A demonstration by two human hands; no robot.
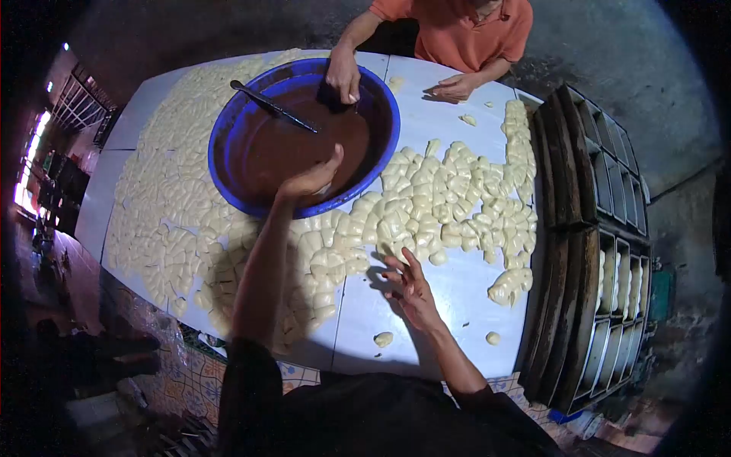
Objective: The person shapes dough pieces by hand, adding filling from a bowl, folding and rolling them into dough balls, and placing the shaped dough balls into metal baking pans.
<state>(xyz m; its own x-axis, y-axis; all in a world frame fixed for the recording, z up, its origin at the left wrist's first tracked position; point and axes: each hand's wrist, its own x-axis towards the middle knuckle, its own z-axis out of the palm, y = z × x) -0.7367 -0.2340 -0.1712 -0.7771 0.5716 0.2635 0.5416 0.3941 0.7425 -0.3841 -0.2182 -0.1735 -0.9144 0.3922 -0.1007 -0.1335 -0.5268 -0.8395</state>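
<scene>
My left hand (311, 181) reaches over the near rim of a blue basin (218, 169) that holds a smooth brown paste (278, 156). One digit of this hand stretches upward. The other fingers are mostly hidden, and I cannot make out whether the pale edge under the palm is something held. A dark-handled utensil (272, 104) rests across the basin's far left side. Above the white table, my right hand (411, 293) has its fingers spread and slightly curled, holding nothing. Just beyond its fingertips lie many pale dough pieces (396, 221), packed closely together.
Across the table (434, 335), a person in an orange shirt (472, 38) has one hand (344, 76) over the basin and another (455, 87) above the tabletop. Stacked metal pan racks (586, 251) stand along the right edge, some compartments holding dough. Loose dough bits (383, 339) lie near me.
</scene>
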